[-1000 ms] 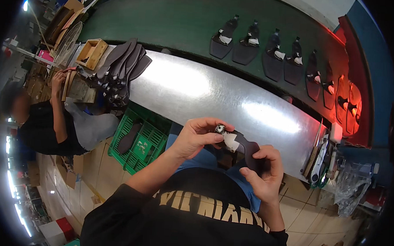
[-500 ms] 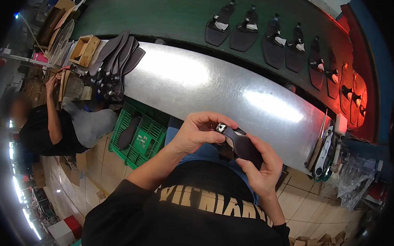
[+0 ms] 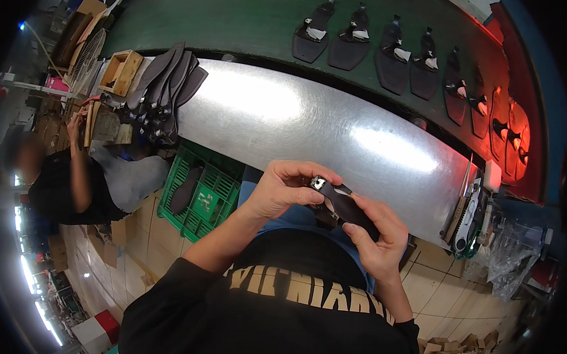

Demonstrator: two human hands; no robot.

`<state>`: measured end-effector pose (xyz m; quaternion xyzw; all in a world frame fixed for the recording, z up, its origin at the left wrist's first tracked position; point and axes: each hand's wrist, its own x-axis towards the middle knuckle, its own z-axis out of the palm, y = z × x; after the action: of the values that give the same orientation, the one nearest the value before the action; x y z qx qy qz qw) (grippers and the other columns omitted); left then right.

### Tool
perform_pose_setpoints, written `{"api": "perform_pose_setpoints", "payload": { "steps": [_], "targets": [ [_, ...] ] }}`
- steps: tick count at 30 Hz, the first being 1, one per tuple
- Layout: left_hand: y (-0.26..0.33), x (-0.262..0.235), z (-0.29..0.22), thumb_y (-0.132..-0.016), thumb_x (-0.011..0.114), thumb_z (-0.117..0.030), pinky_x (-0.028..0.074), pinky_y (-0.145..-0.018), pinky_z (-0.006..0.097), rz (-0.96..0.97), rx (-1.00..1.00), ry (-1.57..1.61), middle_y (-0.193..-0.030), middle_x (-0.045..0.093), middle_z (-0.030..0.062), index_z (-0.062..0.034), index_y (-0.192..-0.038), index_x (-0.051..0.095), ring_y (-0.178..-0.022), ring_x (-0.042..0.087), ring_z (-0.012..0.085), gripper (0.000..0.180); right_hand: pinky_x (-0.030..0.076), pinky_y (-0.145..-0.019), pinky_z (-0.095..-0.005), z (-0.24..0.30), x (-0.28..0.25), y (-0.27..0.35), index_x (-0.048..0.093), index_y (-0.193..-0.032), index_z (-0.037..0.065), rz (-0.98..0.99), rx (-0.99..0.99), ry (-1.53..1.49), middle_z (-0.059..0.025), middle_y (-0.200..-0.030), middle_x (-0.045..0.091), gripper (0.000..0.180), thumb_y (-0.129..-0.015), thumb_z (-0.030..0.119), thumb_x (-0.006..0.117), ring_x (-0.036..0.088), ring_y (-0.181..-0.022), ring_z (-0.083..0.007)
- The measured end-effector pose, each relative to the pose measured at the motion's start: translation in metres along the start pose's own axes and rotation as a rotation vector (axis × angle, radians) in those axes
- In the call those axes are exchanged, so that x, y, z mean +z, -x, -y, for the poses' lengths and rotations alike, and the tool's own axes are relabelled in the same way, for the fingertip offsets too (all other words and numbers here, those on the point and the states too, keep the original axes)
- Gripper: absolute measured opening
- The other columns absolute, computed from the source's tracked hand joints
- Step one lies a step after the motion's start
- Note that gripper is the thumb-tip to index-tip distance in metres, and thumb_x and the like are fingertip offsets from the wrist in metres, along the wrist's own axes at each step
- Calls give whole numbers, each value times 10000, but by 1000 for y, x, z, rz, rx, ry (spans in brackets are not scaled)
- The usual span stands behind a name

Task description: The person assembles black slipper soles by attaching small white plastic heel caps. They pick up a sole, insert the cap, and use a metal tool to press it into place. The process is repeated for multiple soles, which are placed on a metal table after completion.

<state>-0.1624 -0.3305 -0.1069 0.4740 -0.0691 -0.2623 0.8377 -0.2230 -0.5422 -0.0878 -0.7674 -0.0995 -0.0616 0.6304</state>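
Note:
A dark sandal [image 3: 353,213] is held between my two hands in front of my waist, near the front edge of the metal table. My left hand [image 3: 278,192] grips one end, thumb and fingers pinched beside a small shiny piece with a dark hole. My right hand [image 3: 382,239] is closed round the other end of the sole, thumb on the near side and fingers on the far side. A pale patch shows on the sandal between the hands. Its underside and the part behind my left fingers are hidden.
Beyond the metal table [image 3: 254,115], several dark sandals [image 3: 392,58] lie on a green belt [image 3: 220,25], the right ones under red light. More soles [image 3: 164,89] are piled left, beside a wooden box [image 3: 120,73]. A green crate [image 3: 200,195], a seated co-worker [image 3: 68,186] and hand tools [image 3: 466,216] flank me.
The sandal has tilted slightly in my hands, and my right fingers have shifted a little on it. My left hand has hardly moved. The co-worker's forearm has moved slightly.

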Motion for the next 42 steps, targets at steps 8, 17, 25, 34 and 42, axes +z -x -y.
{"api": "perform_pose_setpoints", "payload": {
  "steps": [8,17,25,34,42],
  "targets": [
    [2,1,-2,-696,688,88,562,-796,303,-29,18,-188,-1109,660,219,20,-1049,696,-990,661,257,359,471,-636,-292,7,-2,-6,676,-1087,-6,7,-119,113,-121,-808,636,427,-665,-52,724,607,-687,-210],
    [4,-1,4,-685,664,100,505,-939,357,127,173,-250,-1156,630,270,2,-1051,709,-1106,625,322,381,457,-600,-319,14,-7,-6,695,-1039,36,55,-175,282,-91,-781,612,388,-655,36,750,590,-660,-228],
    [3,9,-4,-608,521,157,521,-900,338,185,211,-429,-1152,633,271,-3,-1008,726,-1081,641,312,477,460,-619,-340,17,-11,-5,683,-1030,32,88,-188,341,-82,-786,598,381,-656,56,754,592,-681,-236],
    [3,24,1,-670,513,157,539,-866,301,63,153,-513,-1195,628,226,28,-1073,691,-1067,643,253,459,474,-640,-356,7,-11,-6,665,-1031,21,87,-86,262,-101,-804,608,358,-681,46,738,597,-695,-269],
    [4,24,7,-823,477,68,587,-723,236,-116,-229,-203,-1276,591,160,9,-1240,595,-1002,648,159,438,482,-640,-317,-13,-5,-4,679,-970,47,76,142,22,-93,-822,650,242,-730,26,704,618,-722,-230]
  ]
}}
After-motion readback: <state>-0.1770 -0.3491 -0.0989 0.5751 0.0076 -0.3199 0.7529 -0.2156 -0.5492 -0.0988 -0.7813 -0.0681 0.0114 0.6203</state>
